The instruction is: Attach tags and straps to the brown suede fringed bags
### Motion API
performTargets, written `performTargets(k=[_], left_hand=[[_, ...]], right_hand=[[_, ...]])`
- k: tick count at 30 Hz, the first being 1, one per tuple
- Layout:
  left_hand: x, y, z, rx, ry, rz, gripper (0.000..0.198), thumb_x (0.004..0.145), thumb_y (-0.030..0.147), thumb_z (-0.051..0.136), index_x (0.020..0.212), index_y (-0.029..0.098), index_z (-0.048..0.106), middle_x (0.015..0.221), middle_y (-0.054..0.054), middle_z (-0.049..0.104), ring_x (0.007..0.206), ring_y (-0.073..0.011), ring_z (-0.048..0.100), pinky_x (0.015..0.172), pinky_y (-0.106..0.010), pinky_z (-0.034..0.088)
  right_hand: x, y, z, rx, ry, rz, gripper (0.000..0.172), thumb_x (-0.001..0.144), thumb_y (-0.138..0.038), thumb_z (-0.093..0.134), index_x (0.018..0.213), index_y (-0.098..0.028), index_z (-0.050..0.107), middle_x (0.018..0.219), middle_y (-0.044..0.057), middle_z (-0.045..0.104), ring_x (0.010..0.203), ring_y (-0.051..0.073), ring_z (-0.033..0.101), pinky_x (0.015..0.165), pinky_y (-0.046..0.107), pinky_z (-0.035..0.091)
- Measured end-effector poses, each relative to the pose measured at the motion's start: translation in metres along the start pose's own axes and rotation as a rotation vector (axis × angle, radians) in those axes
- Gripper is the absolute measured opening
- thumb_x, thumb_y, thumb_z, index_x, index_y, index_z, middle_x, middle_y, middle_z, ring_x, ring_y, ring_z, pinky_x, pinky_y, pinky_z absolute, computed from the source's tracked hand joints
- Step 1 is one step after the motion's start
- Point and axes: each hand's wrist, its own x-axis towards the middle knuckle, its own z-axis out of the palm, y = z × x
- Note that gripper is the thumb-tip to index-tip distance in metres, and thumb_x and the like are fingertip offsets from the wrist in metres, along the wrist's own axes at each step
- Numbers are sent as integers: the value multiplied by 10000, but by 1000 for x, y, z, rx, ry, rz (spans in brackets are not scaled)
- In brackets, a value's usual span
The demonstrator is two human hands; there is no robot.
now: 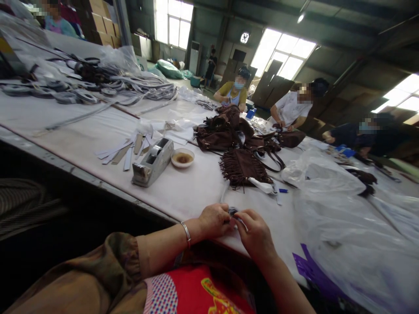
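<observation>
My left hand (213, 220) is closed at the table's near edge, its fingers curled round a small grey strip (232, 211). My right hand (257, 234) pinches the same strip from the other side, fingertips almost touching the left. A pale length runs from it up onto the table; the fingers hide the rest. Just beyond lies a dark brown fringed bag (244, 168) with white wrapping at its lower corner. To the left stand a grey tape dispenser (153, 162) and a small white dish (182, 158) with brownish contents.
Flat strips (126, 150) lie behind the dispenser, and coiled straps (81, 89) fill the table's far left. More brown bags (222, 133) are heaped mid-table. Clear plastic sheeting (347, 218) covers the right side, by purple film (312, 270). Several people work across the table.
</observation>
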Motion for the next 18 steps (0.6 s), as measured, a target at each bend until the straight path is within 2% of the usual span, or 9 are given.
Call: performTargets(k=[5, 11, 15, 18], left_hand=[[1, 1, -2, 33, -21, -4, 194, 823, 358, 649, 767, 191, 730, 785, -28, 602, 717, -146, 560, 644, -244, 427], [1, 3, -5, 88, -27, -19, 210, 816, 360, 657, 734, 176, 716, 779, -24, 593, 677, -142, 537, 609, -253, 408], [1, 3, -5, 91, -39, -24, 230, 834, 352, 628, 723, 168, 711, 778, -32, 594, 674, -139, 531, 609, -247, 405], [1, 1, -5, 71, -39, -32, 243, 831, 370, 632, 725, 165, 709, 783, -38, 594, 685, -142, 533, 626, -244, 412]], right_hand=[[9, -9, -6, -186, -33, -113, 186, 922, -187, 511, 806, -201, 655, 787, 58, 609, 791, 190, 558, 768, 313, 396], [-2, -8, 6, -330, 39, -209, 242, 949, -184, 481, 748, -196, 615, 747, 63, 602, 740, 196, 510, 727, 344, 337], [-15, 2, 14, -234, 27, -252, 209, 951, -167, 471, 859, -191, 657, 795, 68, 633, 769, 195, 533, 754, 344, 359], [-14, 9, 15, -83, -13, -201, 187, 948, -185, 487, 946, -193, 675, 860, 69, 655, 823, 197, 570, 785, 335, 391]])
